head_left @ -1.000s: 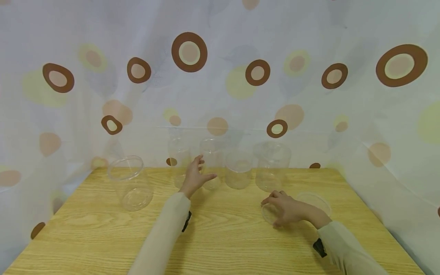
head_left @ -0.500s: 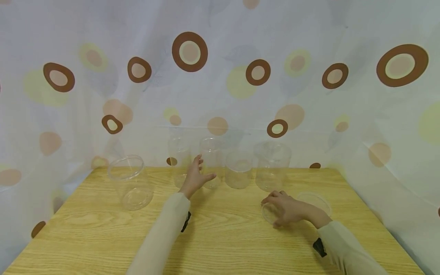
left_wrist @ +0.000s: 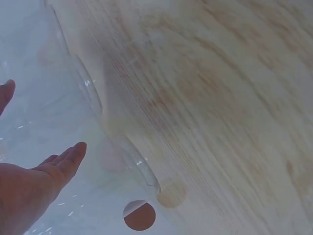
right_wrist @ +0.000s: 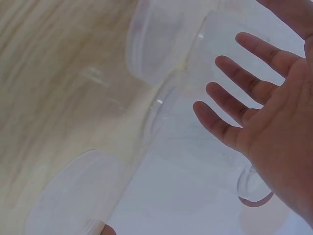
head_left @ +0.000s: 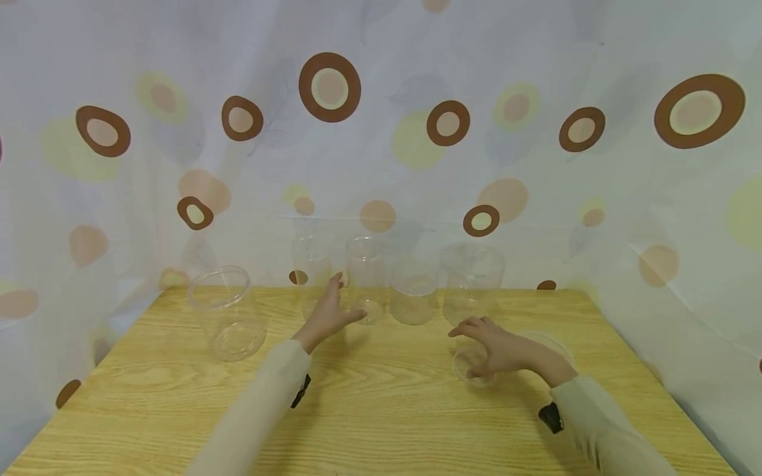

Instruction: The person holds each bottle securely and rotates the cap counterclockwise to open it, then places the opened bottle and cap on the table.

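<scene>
In the head view my left hand [head_left: 329, 317] hovers before two tall clear plastic jars, the left one [head_left: 311, 254] and the right one [head_left: 366, 274]. Its fingers and thumb are spread, holding nothing; the left wrist view shows the same hand [left_wrist: 36, 188] with a gap inside it. My right hand [head_left: 503, 349] is above a small round clear lid [head_left: 461, 369], fingers apart and nothing gripped. Part of that lid is hidden by the hand. From the right wrist, the palm [right_wrist: 281, 127] and straight fingers face clear jars.
A short clear jar [head_left: 413, 307] and a wide one [head_left: 473, 281] stand along the back of the wooden table [head_left: 369, 410]. A large clear jar [head_left: 225, 324] stands at the left. Behind the right hand lies another clear disc-like lid [head_left: 556, 344]. A patterned curtain [head_left: 381, 165] surrounds the table.
My left hand has drawn back slightly to the left, away from the tall jars. My right hand has lifted a little off the small lid, its fingers spreading. The jars have not moved.
</scene>
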Demonstrator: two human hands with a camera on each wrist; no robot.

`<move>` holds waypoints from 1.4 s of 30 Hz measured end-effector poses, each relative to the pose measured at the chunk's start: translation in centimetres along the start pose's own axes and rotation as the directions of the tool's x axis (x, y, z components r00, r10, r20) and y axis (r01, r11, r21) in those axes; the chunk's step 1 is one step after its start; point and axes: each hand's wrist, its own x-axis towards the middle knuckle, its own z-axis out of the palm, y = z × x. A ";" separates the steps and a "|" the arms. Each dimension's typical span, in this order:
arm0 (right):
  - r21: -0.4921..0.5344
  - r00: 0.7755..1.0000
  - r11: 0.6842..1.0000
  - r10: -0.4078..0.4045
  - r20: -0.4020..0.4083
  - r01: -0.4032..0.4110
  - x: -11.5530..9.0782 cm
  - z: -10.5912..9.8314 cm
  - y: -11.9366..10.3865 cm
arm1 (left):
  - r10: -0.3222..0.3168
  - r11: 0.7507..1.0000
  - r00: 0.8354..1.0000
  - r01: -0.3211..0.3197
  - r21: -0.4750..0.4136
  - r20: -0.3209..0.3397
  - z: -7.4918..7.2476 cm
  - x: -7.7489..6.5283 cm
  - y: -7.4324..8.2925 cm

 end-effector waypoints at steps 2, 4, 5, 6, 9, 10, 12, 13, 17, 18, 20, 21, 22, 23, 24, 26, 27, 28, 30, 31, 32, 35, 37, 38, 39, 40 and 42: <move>0.005 0.999 1.000 -0.023 -0.035 0.024 0.3 -0.3 -0.2 | 0.012 1.000 1.000 -0.012 0.003 0.008 -0.3 -0.3 -0.1; 0.005 0.996 0.999 -0.045 -0.073 0.046 0.6 -0.7 -0.5 | 0.029 1.000 0.999 -0.029 0.005 0.014 -0.5 -0.7 -0.3; 0.000 0.994 0.999 -0.054 -0.094 0.054 0.8 -0.8 -0.6 | 0.038 0.999 0.999 -0.038 0.003 0.017 -0.6 -0.9 -0.3; -0.009 0.991 0.998 -0.060 -0.116 0.059 1.0 -1.0 -0.8 | 0.046 0.999 0.999 -0.046 0.004 0.019 -0.7 -1.2 -0.3; -0.033 0.981 0.997 -0.073 -0.178 0.068 1.7 -1.5 -1.3 | 0.092 0.995 0.995 -0.092 0.028 0.029 -1.2 -2.0 -0.5; -0.037 0.977 0.997 -0.076 -0.201 0.070 1.9 -1.7 -1.4 | 0.104 0.994 0.994 -0.106 0.035 0.035 -1.4 -2.2 -0.5; -0.045 0.967 0.996 -0.087 -0.241 0.079 2.3 -2.2 -1.7 | 0.134 0.989 0.990 -0.137 0.062 0.043 -1.7 -2.7 -0.6; -0.042 0.962 0.995 -0.093 -0.257 0.085 2.5 -2.4 -1.9 | 0.145 0.986 0.988 -0.148 0.070 0.046 -1.9 -2.8 -0.6; -0.038 0.947 0.994 -0.112 -0.301 0.105 3.5 -3.1 -2.6 | 0.156 0.984 0.987 -0.160 0.083 0.050 -2.6 -3.7 -0.5; -0.037 0.945 0.994 -0.114 -0.306 0.108 3.8 -3.3 -2.8 | 0.161 0.983 0.986 -0.165 0.083 0.051 -2.8 -3.9 -0.5; -0.040 0.941 0.993 -0.122 -0.315 0.116 4.3 -3.6 -3.3 | 0.163 0.982 0.985 -0.167 0.086 0.052 -3.2 -4.2 -0.4; -0.040 0.940 0.992 -0.128 -0.317 0.121 4.6 -3.8 -3.5 | 0.169 0.981 0.984 -0.173 0.087 0.051 -3.3 -4.3 -0.5; -0.041 0.938 0.991 -0.132 -0.321 0.126 4.9 -3.9 -3.8 | 0.174 0.980 0.983 -0.178 0.091 0.052 -3.5 -4.5 -0.5; -0.046 0.935 0.990 -0.140 -0.325 0.132 5.2 -4.1 -4.0 | 0.179 0.978 0.983 -0.183 0.098 0.049 -3.7 -4.6 -0.5; -0.046 0.934 0.989 -0.145 -0.328 0.137 5.5 -4.3 -4.3 | 0.183 0.977 0.982 -0.186 0.106 0.045 -3.9 -4.7 -0.5; -0.053 0.930 0.988 -0.153 -0.333 0.144 6.1 -4.8 -4.8 | 0.182 0.975 0.983 -0.185 0.122 0.034 -4.3 -4.9 -0.5; -0.059 0.929 0.988 -0.156 -0.335 0.145 6.4 -5.0 -5.0 | 0.183 0.974 0.983 -0.185 0.129 0.028 -4.4 -5.0 -0.6; -0.065 0.928 0.987 -0.162 -0.337 0.148 6.8 -5.2 -5.2 | 0.182 0.973 0.983 -0.183 0.139 0.022 -4.7 -5.1 -0.6; -0.073 0.926 0.986 -0.168 -0.337 0.152 7.5 -5.6 -5.7 | 0.180 0.971 0.984 -0.180 0.156 0.012 -5.1 -5.4 -0.7; -0.075 0.926 0.985 -0.171 -0.336 0.155 7.9 -5.8 -5.9 | 0.182 0.970 0.983 -0.181 0.162 0.008 -5.3 -5.5 -0.7; -0.076 0.926 0.984 -0.175 -0.335 0.159 8.3 -5.9 -6.1 | 0.184 0.968 0.983 -0.181 0.171 0.003 -5.6 -5.5 -0.8; -0.074 0.926 0.984 -0.178 -0.332 0.162 9.5 -6.4 -6.7 | 0.186 0.966 0.982 -0.177 0.188 -0.029 -6.3 -5.7 -0.9; -0.072 0.925 0.984 -0.180 -0.335 0.165 10.3 -6.6 -7.1 | 0.180 0.967 0.982 -0.167 0.192 -0.055 -6.8 -5.7 -0.9; -0.073 0.924 0.983 -0.181 -0.338 0.166 10.7 -6.7 -7.3 | 0.175 0.967 0.982 -0.158 0.199 -0.069 -7.0 -5.7 -0.9; -0.072 0.922 0.983 -0.182 -0.343 0.168 11.1 -6.8 -7.6 | 0.167 0.969 0.982 -0.148 0.200 -0.083 -7.2 -5.7 -0.9; -0.068 0.919 0.983 -0.184 -0.348 0.171 11.5 -6.8 -7.8 | 0.159 0.969 0.983 -0.137 0.204 -0.095 -7.4 -5.6 -0.9; -0.061 0.914 0.983 -0.184 -0.361 0.174 12.3 -6.8 -8.1 | 0.138 0.972 0.983 -0.111 0.207 -0.121 -7.7 -5.5 -0.8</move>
